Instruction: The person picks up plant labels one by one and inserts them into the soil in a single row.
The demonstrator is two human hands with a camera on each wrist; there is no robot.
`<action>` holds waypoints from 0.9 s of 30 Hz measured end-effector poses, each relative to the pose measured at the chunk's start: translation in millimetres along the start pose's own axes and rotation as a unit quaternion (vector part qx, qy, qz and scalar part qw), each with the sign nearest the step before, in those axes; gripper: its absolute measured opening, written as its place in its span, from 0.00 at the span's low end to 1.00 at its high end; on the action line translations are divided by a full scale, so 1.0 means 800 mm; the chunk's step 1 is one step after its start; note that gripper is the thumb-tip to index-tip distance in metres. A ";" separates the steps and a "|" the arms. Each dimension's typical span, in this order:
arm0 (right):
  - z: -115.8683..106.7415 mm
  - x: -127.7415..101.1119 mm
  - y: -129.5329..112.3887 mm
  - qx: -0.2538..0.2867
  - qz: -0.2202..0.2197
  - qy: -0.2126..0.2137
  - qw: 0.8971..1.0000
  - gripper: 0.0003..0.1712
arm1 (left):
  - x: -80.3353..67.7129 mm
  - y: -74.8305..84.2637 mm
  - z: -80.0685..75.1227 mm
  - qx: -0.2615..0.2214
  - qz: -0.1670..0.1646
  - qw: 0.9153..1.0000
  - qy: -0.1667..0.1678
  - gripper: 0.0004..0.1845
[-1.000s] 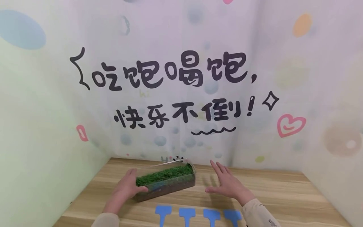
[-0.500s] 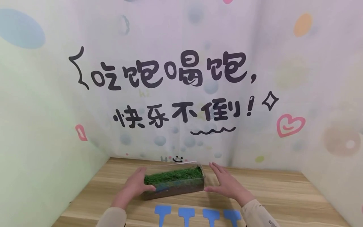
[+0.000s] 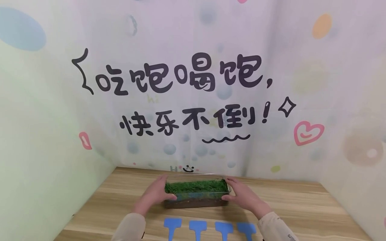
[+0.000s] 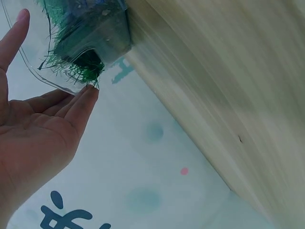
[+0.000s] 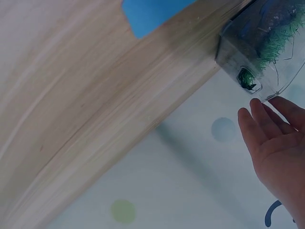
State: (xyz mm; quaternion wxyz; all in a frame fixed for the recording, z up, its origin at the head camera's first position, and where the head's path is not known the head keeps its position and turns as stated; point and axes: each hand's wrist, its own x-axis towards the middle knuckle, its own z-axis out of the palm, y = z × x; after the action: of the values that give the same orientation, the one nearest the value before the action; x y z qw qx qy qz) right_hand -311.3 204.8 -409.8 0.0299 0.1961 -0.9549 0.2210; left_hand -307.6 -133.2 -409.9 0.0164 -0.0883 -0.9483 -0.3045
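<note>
A long clear plastic box [image 3: 197,202], with green grass [image 3: 196,185] over a brown layer, sits on the table. My left hand [image 3: 155,193] holds its left end, thumb at the front and fingers round behind. In the left wrist view, the fingertips [image 4: 90,90] meet the box's rim beside a small opening in the end wall. At the right end is my right hand [image 3: 245,196], its thumb by the front corner. In the right wrist view, its nearly straight fingers [image 5: 259,119] touch the rim. The right thumb is out of that view.
In front of the box, several blue T-shaped plant labels [image 3: 197,226] lie in a row on the wooden table [image 3: 286,204]. A pale printed backdrop [image 3: 193,33] with dark lettering stands behind and at both sides.
My left hand has moved the box to the right, and the box has turned to lie more squarely across the table. My right hand, apart from it before, now touches its right end.
</note>
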 end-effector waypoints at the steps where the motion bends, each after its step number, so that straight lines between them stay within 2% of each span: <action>1: -0.002 -0.001 0.001 -0.006 -0.001 0.004 1.000 0.41 | 0.002 0.001 0.001 -0.005 0.001 1.000 -0.003 0.55; 9: -0.013 -0.002 0.012 -0.042 0.007 0.027 0.999 0.32 | 0.012 0.007 0.009 -0.040 0.018 0.998 -0.035 0.52; 13: -0.018 -0.004 0.017 -0.050 0.013 0.028 0.998 0.31 | 0.014 0.010 0.013 -0.046 0.033 0.998 -0.039 0.47; 21: -0.034 -0.015 0.015 -0.074 0.006 0.031 0.997 0.28 | 0.019 0.016 0.020 -0.055 0.053 0.996 -0.044 0.46; 27: -0.041 -0.021 0.009 -0.094 0.012 0.039 0.995 0.15 | 0.023 0.018 0.023 -0.065 0.064 0.995 -0.045 0.46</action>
State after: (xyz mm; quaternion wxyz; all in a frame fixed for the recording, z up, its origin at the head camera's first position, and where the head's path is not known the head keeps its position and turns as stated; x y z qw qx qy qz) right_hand -299.4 230.6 -385.7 0.0832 0.1722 -0.9718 0.1376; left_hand -322.3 -108.0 -415.2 -0.0127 -0.1631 -0.9189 -0.3591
